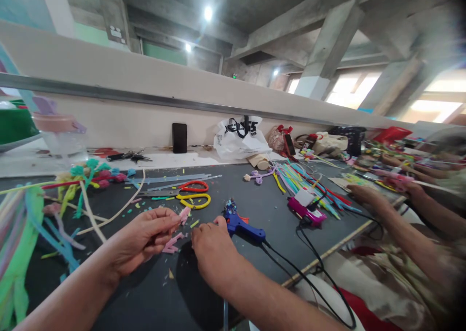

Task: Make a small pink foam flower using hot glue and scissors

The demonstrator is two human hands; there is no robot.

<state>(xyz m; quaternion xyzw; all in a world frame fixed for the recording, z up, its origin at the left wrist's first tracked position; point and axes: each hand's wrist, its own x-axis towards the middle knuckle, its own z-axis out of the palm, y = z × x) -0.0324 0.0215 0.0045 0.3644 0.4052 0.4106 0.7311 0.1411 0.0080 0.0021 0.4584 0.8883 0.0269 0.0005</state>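
My left hand [149, 236] pinches a short pink fuzzy chenille stem piece [185, 215] between thumb and fingertips. More pink chenille pieces [172, 243] lie on the table just below it. My right hand [214, 253] is closed, its fingers curled down against the dark table; whatever they hold is hidden. Close to its right lies a blue glue gun [244, 226] with an orange trigger. From under my right forearm a clear stick [225, 314] shows, its upper part covered. Scissors [192, 195] with one red and one yellow handle lie beyond my hands.
Chenille stems [89, 180] are heaped at left, more [309, 185] at right. A magenta power strip [307, 212] has cords trailing over the table edge. A phone [179, 138] and a white bag [240, 139] stand by the partition. A co-worker's hand [367, 197] is at right.
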